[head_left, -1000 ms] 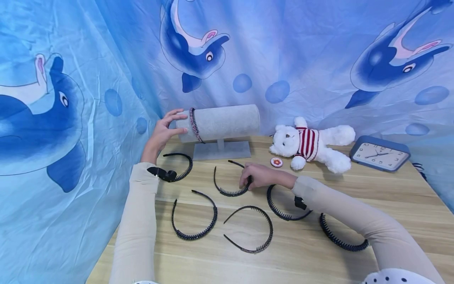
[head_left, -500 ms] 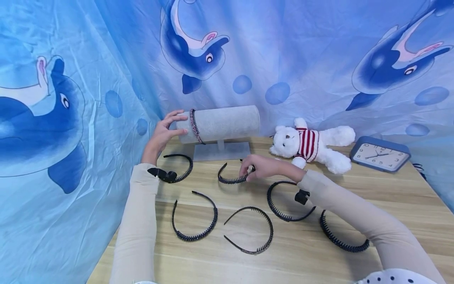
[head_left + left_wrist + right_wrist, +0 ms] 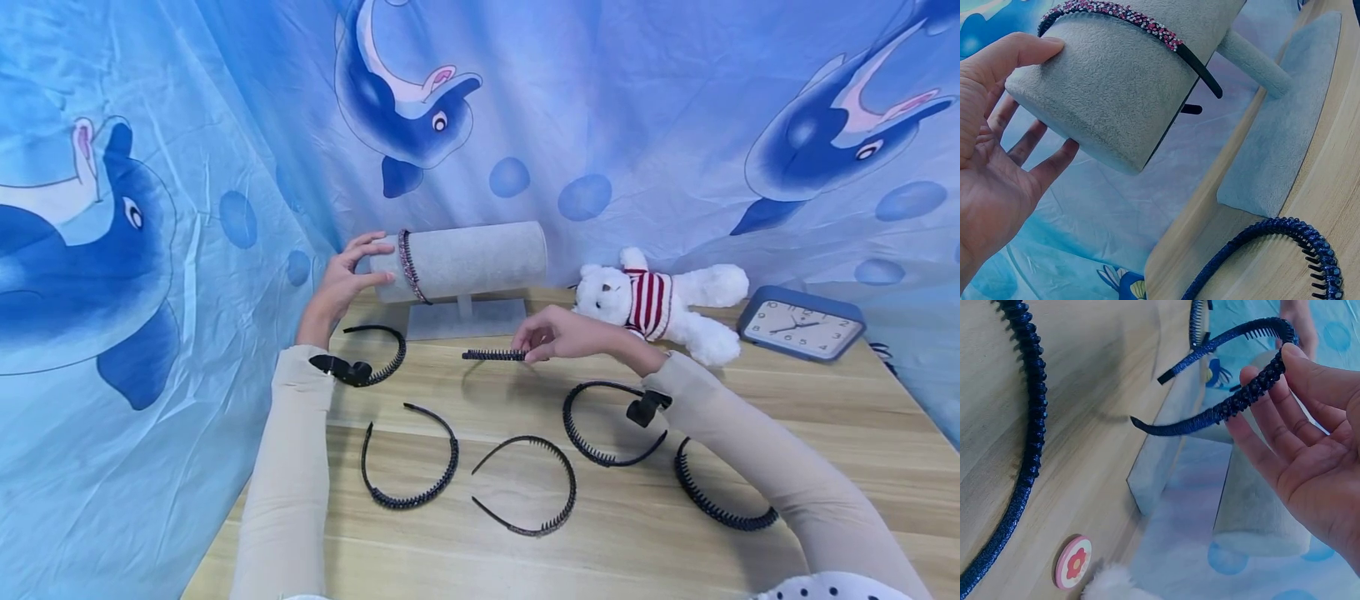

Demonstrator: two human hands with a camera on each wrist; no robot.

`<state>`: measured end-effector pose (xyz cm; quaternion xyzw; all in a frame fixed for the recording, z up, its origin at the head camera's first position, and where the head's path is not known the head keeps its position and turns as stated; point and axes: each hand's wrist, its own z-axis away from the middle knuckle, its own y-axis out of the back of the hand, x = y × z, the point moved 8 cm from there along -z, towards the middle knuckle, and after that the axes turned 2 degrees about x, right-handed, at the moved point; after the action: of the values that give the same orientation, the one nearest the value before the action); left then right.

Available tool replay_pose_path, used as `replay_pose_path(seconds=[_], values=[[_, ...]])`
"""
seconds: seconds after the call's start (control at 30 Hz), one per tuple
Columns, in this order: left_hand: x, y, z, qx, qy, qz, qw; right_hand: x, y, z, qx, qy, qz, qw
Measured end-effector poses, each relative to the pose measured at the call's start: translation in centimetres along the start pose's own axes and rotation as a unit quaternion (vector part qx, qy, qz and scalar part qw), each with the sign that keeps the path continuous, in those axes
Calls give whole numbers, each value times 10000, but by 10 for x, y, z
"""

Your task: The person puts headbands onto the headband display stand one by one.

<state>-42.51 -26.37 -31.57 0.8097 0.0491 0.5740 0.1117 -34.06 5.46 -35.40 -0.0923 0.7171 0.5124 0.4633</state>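
A grey padded headband display stand (image 3: pixel 480 260) stands at the back of the table. My left hand (image 3: pixel 347 277) grips its left end, thumb on one side and fingers on the other. Close to that thumb, a headband (image 3: pixel 1116 14) with pink and white stones sits round the roll. My right hand (image 3: pixel 573 332) holds a dark blue beaded headband (image 3: pixel 1246 398) between thumb and fingers, raised in front of the stand's base. Its two ends point away from the palm in the right wrist view. From the head view it shows edge-on as a toothed bar.
Several dark headbands lie on the wooden table, such as a left front one (image 3: pixel 412 502) and a right one (image 3: pixel 720 512). At the back right are a white teddy bear (image 3: pixel 651 304) and a blue clock (image 3: pixel 802 329). A flower badge (image 3: pixel 1074 564) lies near the bear.
My right hand has lifted the dark headband off the table and turned it, so it now shows edge-on in the head view. The left hand stays on the stand.
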Motion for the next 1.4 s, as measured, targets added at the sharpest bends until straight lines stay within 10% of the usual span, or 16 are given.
replay_pose_path(seconds=[0.87, 1.4], values=[[-17, 4, -8, 121, -90, 23, 9999, 40, 46, 39, 953, -932, -1204, 9837], [7, -3, 4, -50, 35, 27, 10000, 67, 77, 65, 1898, -1512, -1382, 9602]])
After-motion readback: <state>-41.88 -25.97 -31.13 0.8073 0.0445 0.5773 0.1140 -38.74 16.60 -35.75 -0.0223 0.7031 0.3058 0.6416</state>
